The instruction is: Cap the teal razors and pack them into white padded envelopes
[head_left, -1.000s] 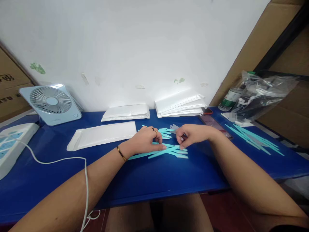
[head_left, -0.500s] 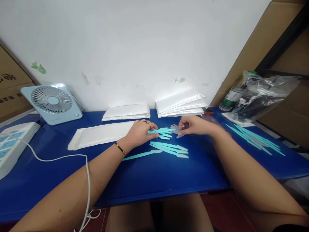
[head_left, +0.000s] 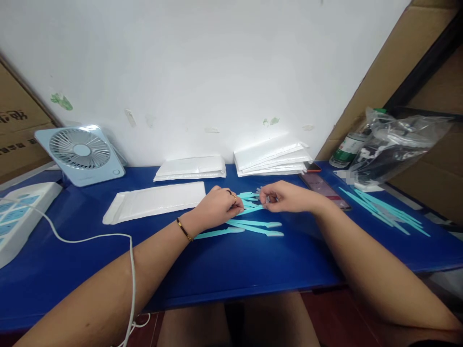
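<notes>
On the blue plastic tabletop (head_left: 231,270), the left hand (head_left: 217,207) and right hand (head_left: 285,197) pinch a thin turquoise plastic stick (head_left: 252,209) between them, with more turquoise plastic sticks (head_left: 253,226) lying just below.

A single head-worn camera looks forward and down from the person's seat, facing the white wall (head_left: 217,58) behind the blue surface (head_left: 235,265). It sits close: both forearms run up from the bottom edge to the left hand (head_left: 217,208) and right hand (head_left: 285,197) at mid-frame. No second view.
</notes>
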{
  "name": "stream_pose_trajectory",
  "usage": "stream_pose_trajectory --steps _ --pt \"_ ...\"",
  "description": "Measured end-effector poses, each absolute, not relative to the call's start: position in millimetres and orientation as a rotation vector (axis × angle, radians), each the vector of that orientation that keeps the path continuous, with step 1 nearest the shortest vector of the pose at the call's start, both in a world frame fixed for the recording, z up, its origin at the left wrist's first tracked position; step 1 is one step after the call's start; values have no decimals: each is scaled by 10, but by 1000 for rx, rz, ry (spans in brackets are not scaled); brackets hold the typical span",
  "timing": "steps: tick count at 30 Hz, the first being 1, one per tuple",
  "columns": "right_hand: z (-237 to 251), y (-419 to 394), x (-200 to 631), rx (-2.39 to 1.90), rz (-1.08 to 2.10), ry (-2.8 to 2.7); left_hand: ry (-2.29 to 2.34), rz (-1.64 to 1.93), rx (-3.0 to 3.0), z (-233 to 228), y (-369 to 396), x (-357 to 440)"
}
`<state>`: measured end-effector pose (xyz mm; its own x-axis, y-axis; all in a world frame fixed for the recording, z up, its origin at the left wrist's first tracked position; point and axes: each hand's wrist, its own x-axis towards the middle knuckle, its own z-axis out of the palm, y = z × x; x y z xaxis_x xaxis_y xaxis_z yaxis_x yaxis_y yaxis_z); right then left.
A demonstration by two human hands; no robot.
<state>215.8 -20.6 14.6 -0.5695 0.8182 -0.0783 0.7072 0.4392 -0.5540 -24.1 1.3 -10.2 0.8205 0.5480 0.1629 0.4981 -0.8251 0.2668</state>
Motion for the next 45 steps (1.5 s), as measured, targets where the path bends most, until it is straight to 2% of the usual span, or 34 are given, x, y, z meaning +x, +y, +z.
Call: stream_pose_trajectory --steps 8,16,21,27,36,41,45 --pt "55 -120 2232 -1169 1116 -2093 930 444 2790 -96 109 -259" --pt "-39 2 2310 -1125 1218 -2037 1097 442 2870 -133 178 -275" --pt "-1 25 2449 -1247 1159 -2034 1127 388 2803 -131 231 -355" --pt "18 6 2484 -1394 911 -2201 1070 494 2746 -130 193 -354" --pt "187 -203 2280 -1389 1010 -2619 868 414 2724 -109 43 -286" --pt "141 -220 2196 -1375 851 -2748 808 386 2711 -103 -16 -270" --pt "148 -229 2151 -1314 845 -2731 775 349 2752 -120 -37 -252"
